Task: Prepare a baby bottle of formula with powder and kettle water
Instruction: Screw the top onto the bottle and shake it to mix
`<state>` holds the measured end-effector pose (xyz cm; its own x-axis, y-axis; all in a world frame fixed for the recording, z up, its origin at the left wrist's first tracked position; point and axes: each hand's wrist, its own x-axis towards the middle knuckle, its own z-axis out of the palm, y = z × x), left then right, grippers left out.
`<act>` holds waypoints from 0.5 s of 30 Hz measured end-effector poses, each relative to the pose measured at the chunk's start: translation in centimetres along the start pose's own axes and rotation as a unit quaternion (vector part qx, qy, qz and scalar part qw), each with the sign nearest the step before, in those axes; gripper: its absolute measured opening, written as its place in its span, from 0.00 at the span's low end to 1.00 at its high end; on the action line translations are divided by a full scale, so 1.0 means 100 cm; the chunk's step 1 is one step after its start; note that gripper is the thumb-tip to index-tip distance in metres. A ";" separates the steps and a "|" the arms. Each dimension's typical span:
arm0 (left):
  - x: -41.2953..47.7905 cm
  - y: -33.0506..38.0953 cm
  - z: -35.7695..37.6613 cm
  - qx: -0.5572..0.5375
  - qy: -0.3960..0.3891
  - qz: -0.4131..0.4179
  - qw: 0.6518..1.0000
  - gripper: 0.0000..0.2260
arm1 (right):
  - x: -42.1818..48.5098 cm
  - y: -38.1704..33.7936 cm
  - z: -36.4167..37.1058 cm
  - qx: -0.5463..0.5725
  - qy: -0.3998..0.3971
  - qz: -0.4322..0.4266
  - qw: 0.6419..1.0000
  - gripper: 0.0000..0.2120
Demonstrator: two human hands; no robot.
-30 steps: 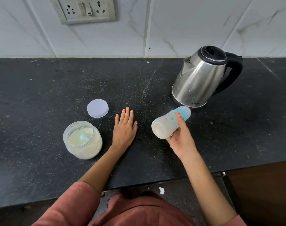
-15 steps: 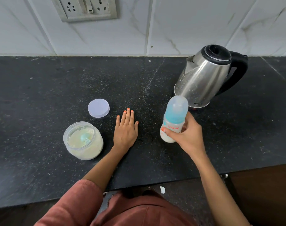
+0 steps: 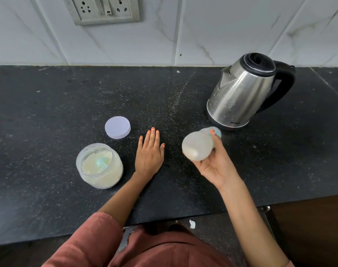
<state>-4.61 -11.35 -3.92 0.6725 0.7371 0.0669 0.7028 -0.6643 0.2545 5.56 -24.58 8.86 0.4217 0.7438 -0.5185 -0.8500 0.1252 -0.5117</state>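
R hand (image 3: 218,166) fingers (image 3: 214,140) curl round tilted bottle (image 3: 198,146) (blurred) — L hand (image 3: 149,153) flat on counter (image 3: 48,112), holding nothing.

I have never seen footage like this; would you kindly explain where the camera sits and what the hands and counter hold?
No machine here: a person works bare-handed, filmed by one wide-angle camera worn on the head, looking down. The left hand lies flat on the dark counter. The right hand holds a baby bottle tipped over, base toward the camera. On the counter stand an open powder jar, a loose lid behind it, and a steel kettle.
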 end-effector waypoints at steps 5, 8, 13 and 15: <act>0.001 0.000 -0.001 0.004 -0.001 0.003 1.000 0.23 | -0.002 0.005 -0.001 -0.322 0.021 -0.218 0.921 0.16; 0.000 0.000 -0.001 0.006 -0.003 0.002 1.000 0.23 | 0.000 0.006 -0.002 -0.431 0.017 -0.285 0.856 0.22; -0.001 0.000 -0.002 -0.005 -0.001 0.005 1.000 0.23 | 0.004 0.008 -0.002 -0.215 0.053 -0.282 0.934 0.14; 0.000 0.000 -0.002 -0.005 0.001 0.007 1.000 0.23 | 0.005 0.013 -0.003 -0.133 0.065 -0.234 0.961 0.12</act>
<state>-4.67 -11.33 -3.75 0.6824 0.7275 0.0716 0.6906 -0.6737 0.2632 4.78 -24.27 7.77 0.7889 0.5560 -0.2618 -0.4540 0.2402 -0.8580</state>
